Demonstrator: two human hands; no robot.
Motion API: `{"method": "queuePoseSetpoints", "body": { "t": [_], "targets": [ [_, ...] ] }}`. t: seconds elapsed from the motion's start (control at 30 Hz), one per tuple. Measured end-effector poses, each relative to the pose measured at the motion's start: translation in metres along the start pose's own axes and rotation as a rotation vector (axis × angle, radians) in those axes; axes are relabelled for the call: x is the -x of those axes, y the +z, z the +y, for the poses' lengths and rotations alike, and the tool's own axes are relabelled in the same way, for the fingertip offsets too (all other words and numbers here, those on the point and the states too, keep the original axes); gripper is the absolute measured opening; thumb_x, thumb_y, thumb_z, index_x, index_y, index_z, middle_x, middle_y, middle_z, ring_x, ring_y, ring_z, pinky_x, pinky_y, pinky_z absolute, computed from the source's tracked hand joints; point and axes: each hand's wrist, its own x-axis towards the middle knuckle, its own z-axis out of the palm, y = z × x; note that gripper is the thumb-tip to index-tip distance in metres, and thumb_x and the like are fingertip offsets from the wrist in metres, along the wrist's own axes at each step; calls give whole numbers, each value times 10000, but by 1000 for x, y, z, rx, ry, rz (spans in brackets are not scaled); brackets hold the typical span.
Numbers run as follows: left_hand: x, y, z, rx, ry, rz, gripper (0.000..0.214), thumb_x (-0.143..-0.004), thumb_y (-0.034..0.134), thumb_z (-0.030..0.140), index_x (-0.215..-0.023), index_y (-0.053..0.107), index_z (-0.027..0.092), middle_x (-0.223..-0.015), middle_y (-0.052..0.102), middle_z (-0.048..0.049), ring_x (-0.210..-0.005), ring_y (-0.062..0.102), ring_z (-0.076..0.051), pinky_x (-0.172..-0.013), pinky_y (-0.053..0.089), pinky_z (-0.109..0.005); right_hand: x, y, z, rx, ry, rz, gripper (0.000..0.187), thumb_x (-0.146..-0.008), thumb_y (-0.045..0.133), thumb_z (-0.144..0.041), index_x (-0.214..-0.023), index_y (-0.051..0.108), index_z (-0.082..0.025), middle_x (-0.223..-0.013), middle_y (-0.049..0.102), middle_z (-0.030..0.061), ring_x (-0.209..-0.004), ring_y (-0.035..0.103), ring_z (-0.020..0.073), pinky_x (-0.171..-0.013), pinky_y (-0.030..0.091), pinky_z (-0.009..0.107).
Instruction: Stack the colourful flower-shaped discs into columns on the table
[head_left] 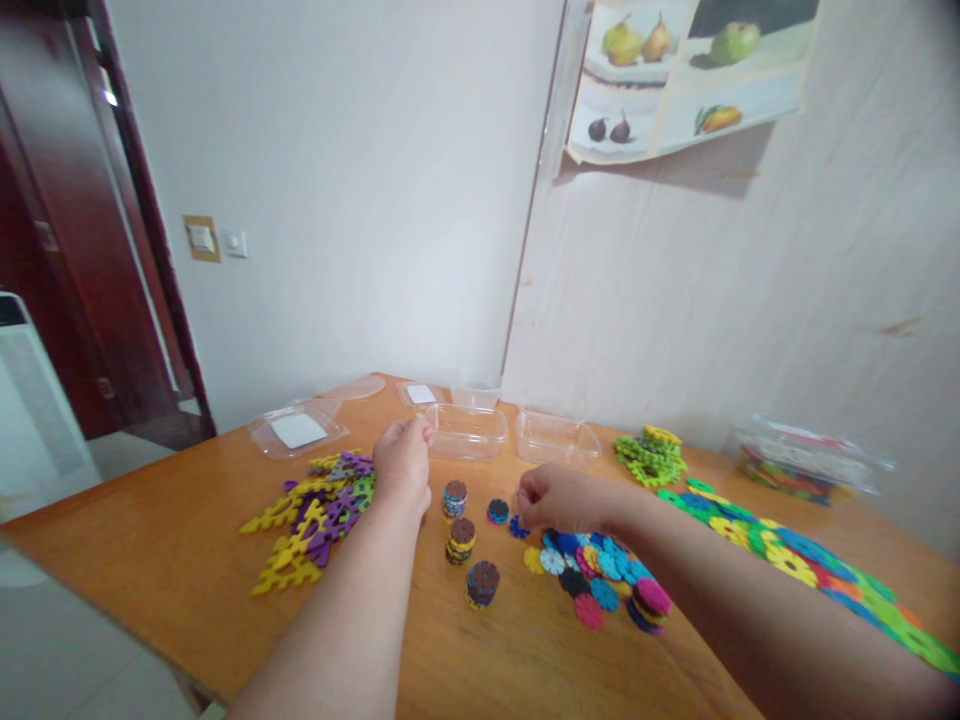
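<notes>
Orange-brown wood of the desk (540,655) lies under both outstretched arms, which slant in from the lower edge and the lower right. The left forearm runs steeply upward, and its hand (403,465) is turned with the thumb side up, fingers curled inward, in front of the left end of a clear container (469,440). The right forearm comes in at a low slant, back of the hand (559,498) uppermost, knuckles bent and fingers folded toward the thumb. Whether either hand pinches anything I cannot tell. A blue notched disc (518,526) is just below the right fingertips; whether they touch it is unclear. Between the hands are a short dark-topped stack (498,511) and three brown-topped stacks (461,541) in a slanting row. Loose coloured discs (604,594) spread below the right wrist, beside a pink-topped stack (650,605).
</notes>
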Motion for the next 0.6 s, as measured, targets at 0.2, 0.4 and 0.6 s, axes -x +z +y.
{"method": "queuePoseSetpoints", "body": {
  "t": [0.2,0.4,0.6],
  "targets": [
    [0,0,-2,-3,2,5,174,-673,596,336,-677,602,162,-694,660,-25,-643,599,-134,-615,437,-251,-18,0,1,-282,93,-10,63,-720,633,-236,-679,637,-188,-544,530,-58,-497,450,96,-472,309,217],
    [-1,0,-3,4,-5,-1,183,-684,605,345,-682,601,162,-696,658,-23,-651,596,-132,-619,435,-249,-32,7,4,-248,128,17,110,-742,618,-268,-672,638,-186,-525,494,-56,-468,408,99,-470,301,227],
    [-1,-1,-2,14,-2,-7,189,-692,617,348,-679,596,161,-693,658,-28,-651,594,-137,-622,442,-255,-26,2,0,-157,80,37,266,-715,710,-334,-945,727,-202,-719,637,-25,-639,542,124,-555,371,214]
  ]
}}
